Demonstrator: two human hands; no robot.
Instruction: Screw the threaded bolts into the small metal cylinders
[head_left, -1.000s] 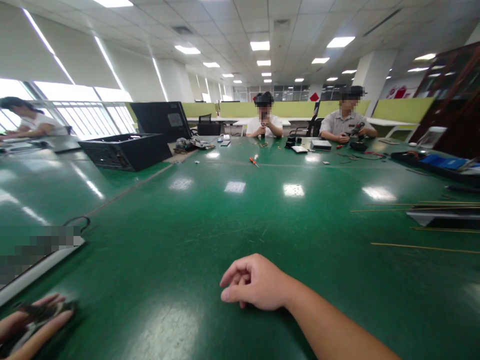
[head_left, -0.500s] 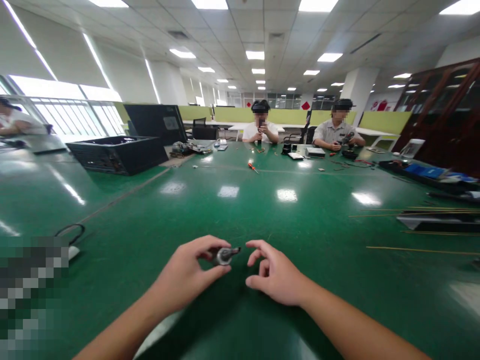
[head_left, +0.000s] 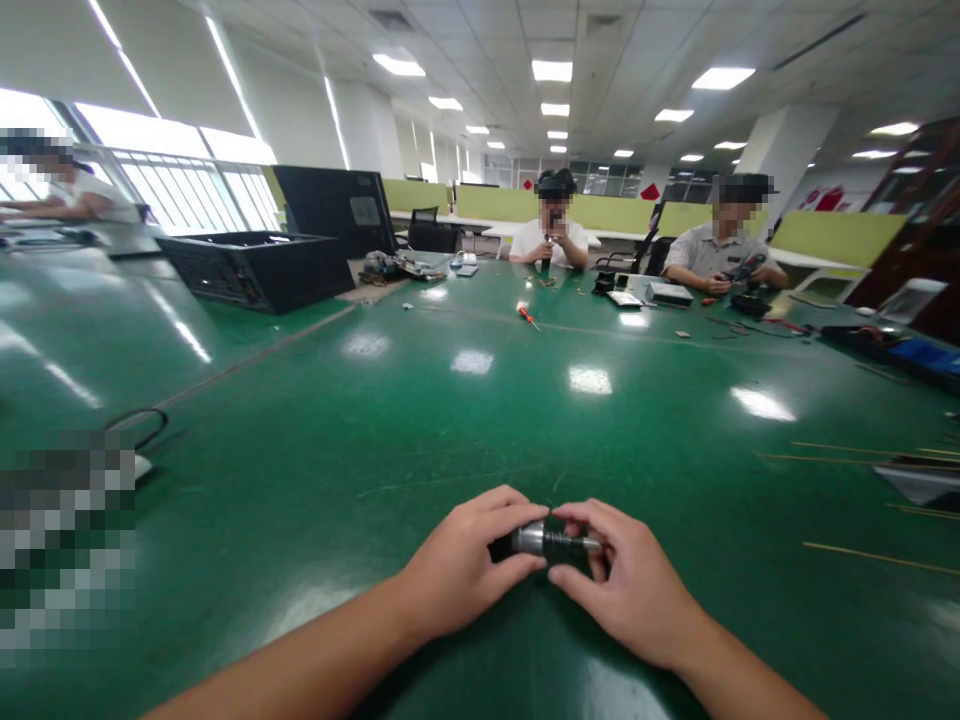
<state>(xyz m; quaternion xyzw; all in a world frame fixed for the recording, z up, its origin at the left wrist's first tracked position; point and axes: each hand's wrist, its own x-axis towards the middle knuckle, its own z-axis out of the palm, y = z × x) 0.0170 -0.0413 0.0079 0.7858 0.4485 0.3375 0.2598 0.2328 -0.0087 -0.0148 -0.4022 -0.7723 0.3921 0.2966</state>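
My left hand (head_left: pixel 469 565) is closed around a short metal-and-black cylinder (head_left: pixel 532 538), its thumb and fingers pressing on the silver section. Rightward from there, the piece narrows to a black ribbed part and a thin metal tip; its exact kind cannot be made out. My right hand (head_left: pixel 634 580) curves around that narrow end with thumb and index finger apart, a small gap showing between them and the ribbed part. The tip lies in front of its curled fingers; whether they touch cannot be told. Both hands are just above the green table (head_left: pixel 420 420).
An orange screwdriver (head_left: pixel 528 318) lies farther out. Back left stands a black open computer case (head_left: pixel 259 275). Thin brown rods (head_left: pixel 862 553) lie at right. Across the table sit two people, one (head_left: pixel 551 245) opposite and another (head_left: pixel 724 255) to the right, amid small parts.
The right hand has come up around the narrow end of the cylinder, which now points right and lies level. The view has tilted down and turned slightly left.
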